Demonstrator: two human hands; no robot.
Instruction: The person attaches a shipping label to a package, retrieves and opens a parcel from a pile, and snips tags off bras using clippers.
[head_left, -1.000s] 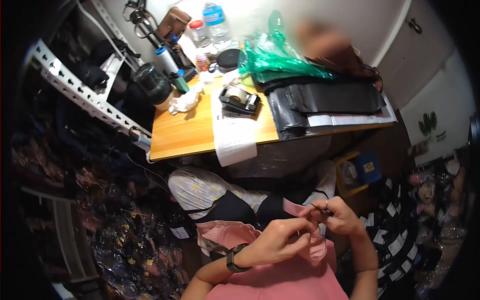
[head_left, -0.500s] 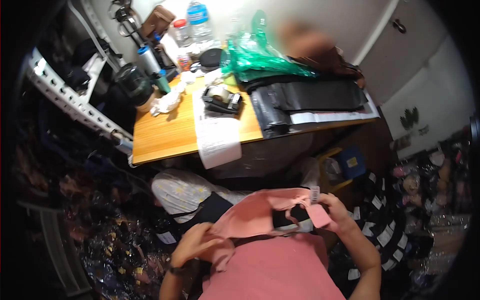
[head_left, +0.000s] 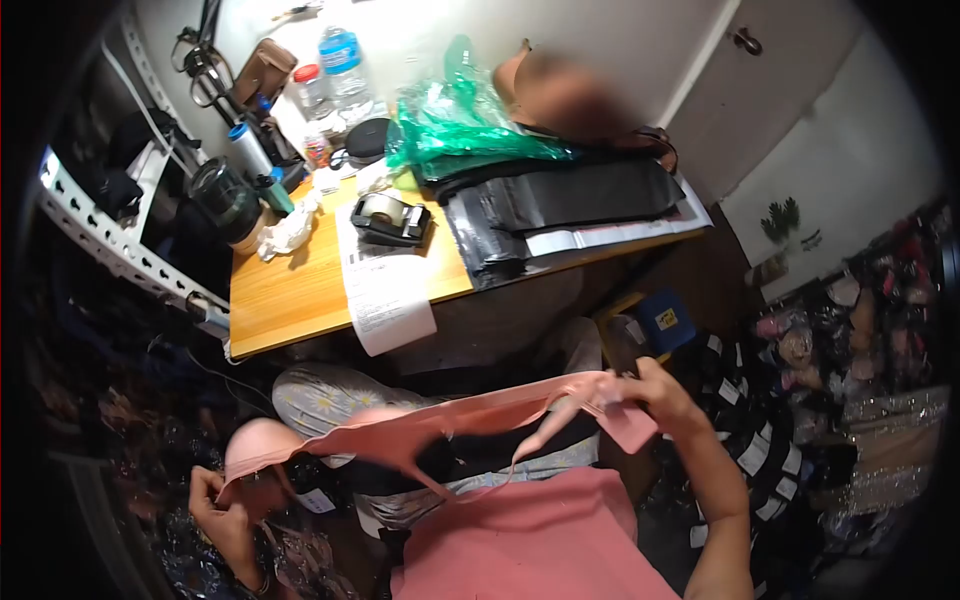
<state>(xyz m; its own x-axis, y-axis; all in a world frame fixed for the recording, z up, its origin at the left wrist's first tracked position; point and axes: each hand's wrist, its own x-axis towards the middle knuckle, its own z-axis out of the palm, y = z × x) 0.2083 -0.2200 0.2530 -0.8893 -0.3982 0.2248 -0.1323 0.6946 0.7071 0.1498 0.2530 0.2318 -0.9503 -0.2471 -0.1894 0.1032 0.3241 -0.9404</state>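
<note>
A pink bra (head_left: 375, 435) is stretched out above the lap, between my two hands. My left hand (head_left: 222, 520) grips the cup at its left end, with the fingers closed on the edge. At the other end my right hand (head_left: 655, 392) pinches the band, where straps and a pink tag (head_left: 628, 427) hang. Below the bra lie patterned trousers (head_left: 318, 392) and something dark across the lap.
A wooden table (head_left: 290, 310) ahead holds a tape dispenser (head_left: 390, 220), a paper sheet (head_left: 390, 305), black packages (head_left: 585, 195), a green plastic bag (head_left: 470, 140) and bottles (head_left: 345, 75). A blue-and-yellow box (head_left: 665, 320) and many plastic-wrapped items (head_left: 800, 350) lie at the right.
The bra, bunched up one second ago, is now spread wide. My left hand has moved far to the left with one end of it. The view has shifted, so the table appears further left.
</note>
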